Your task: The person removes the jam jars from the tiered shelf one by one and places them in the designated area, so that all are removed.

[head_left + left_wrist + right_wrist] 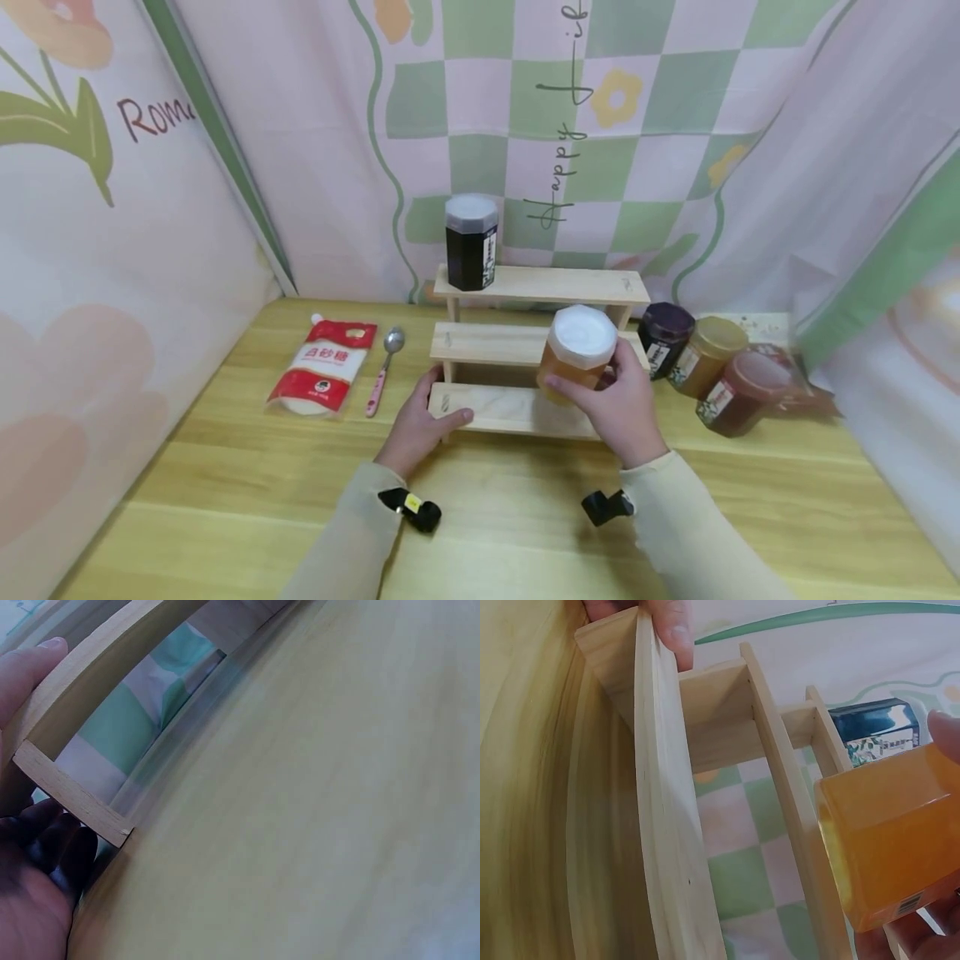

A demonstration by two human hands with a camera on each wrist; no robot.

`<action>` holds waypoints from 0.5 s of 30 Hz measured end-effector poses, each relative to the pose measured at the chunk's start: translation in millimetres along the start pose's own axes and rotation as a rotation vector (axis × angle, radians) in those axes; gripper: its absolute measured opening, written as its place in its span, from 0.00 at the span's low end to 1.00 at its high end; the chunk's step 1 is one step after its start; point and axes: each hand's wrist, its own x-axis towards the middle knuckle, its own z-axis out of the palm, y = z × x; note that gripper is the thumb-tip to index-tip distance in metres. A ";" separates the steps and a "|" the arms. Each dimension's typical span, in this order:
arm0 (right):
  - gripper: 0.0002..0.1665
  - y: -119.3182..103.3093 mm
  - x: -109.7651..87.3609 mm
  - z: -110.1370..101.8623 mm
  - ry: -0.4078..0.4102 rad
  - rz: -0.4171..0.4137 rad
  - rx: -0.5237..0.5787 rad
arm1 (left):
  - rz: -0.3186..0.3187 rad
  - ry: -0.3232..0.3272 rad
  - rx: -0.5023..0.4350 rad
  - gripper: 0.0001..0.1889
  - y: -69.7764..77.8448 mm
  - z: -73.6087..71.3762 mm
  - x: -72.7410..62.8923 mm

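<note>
A three-tier wooden shelf stands on the table against the curtain. My left hand grips the left end of its lowest tier, thumb on top; in the left wrist view the fingers curl beside the side leg. My right hand holds an octagonal jar with orange contents and a white lid, thumb at the front and fingers around the far side. In the right wrist view this jar is held off the tiers. A dark jar with a pale lid sits at the top tier's left end.
Right of the shelf stand a dark purple jar, a yellowish jar and a reddish jar, a red packet lying behind. On the left lie a red-and-white sugar bag and a pink-handled spoon.
</note>
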 end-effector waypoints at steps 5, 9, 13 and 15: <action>0.47 3.1 -6.4 -7.6 0.030 -0.024 -0.016 | 0.008 0.000 0.002 0.53 -0.2 -0.2 0.0; 0.48 7.5 -11.8 -14.6 0.053 0.002 -0.014 | 0.003 0.001 0.002 0.53 0.7 0.2 0.0; 0.50 15.5 -15.8 -22.2 0.077 0.039 -0.027 | 0.000 0.002 0.001 0.53 0.4 0.2 0.5; 0.50 20.3 -16.6 -26.2 0.084 0.056 -0.045 | -0.003 0.003 0.003 0.54 -0.2 0.1 0.8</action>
